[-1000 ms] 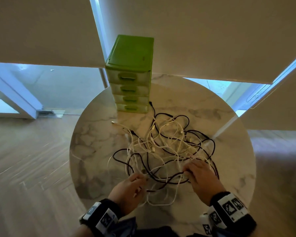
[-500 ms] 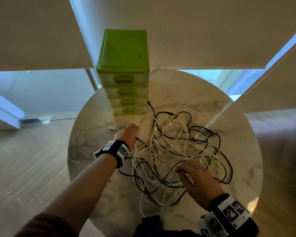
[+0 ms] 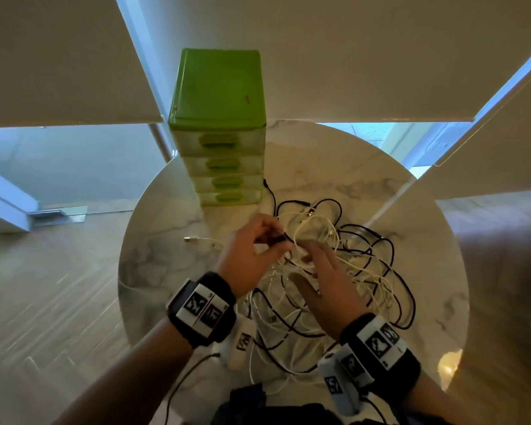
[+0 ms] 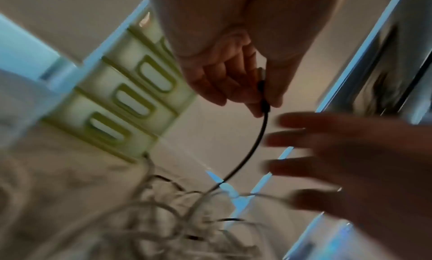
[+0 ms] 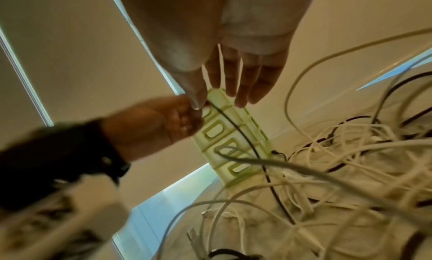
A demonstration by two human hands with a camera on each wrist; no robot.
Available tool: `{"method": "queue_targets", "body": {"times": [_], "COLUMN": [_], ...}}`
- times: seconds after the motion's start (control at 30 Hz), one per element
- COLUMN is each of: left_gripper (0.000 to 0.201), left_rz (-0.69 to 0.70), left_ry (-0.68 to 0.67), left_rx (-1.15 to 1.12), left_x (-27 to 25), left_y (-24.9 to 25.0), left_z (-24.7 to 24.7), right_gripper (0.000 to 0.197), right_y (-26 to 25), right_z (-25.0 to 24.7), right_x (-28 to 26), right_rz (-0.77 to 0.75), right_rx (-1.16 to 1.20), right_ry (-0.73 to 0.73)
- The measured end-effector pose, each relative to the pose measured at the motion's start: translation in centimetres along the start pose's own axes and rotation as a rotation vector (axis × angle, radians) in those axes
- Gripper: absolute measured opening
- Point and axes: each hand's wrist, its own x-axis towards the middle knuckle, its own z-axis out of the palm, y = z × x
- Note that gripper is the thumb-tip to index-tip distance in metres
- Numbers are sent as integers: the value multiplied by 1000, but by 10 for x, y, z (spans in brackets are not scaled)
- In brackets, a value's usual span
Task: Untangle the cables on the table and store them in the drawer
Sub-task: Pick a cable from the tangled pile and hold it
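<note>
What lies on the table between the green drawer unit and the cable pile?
In the head view, one black cable end lies beside the drawer unit; the marble table there is otherwise bare up to the cable pile.

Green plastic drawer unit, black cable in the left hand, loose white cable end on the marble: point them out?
Green plastic drawer unit (image 3: 218, 87): head view, lid top.
Black cable (image 4: 258, 140): left wrist view, cord below the left hand (image 4: 230, 79).
White cable end (image 3: 190, 239): head view, plug tip.
</note>
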Motion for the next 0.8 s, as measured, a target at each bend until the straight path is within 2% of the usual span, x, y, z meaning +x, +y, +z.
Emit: {"method": "queue_targets", "body": {"times": [0.1,0.13,0.23,0.33,0.4,0.5,0.57,0.63,0.7,0.73,0.8], "left_gripper": [19,14,11,15,14,12,14,28,44,43,26], "left_rz": [27,39,64,74,94,133,73,-55,-159,-178,-197], "left_ry": [-17,-26,-45,26,63,5,-75,-207,-310,-329,-320], "left_rx": [-231,-248,-333,-553,-569,-303,-83,-1,93,159,216], "left_x": [-23,-28,-40,-44,-45,-52,-62,-71,-81,-85,-90], "left_y": [36,44,53,63,67,57,43,33,29,30,35], "left_z": [21,27,37,31,25,31,41,52,62,66,72], "right_gripper": [16,15,14,14,14,14,18,22,17,18,19], "right_y": [-15,-17,-16,2,23,47,47,37,26,21,16], "right_z": [0,-1,-5,-6,-2,1,-4,-15,-25,-30,-38], "right_x": [10,9,-4,-33,-54,-75,-80,-78,-74,-74,-77], "right_rz": [-142,-153,-57,-26,79,166,148,56,-68,-104,-132], "right_rx": [66,75,168,166,145,189,240,271,280,290,358], "right_ry": [59,41,-36,-122,-184,-143,-32,70,95,109,140]}}
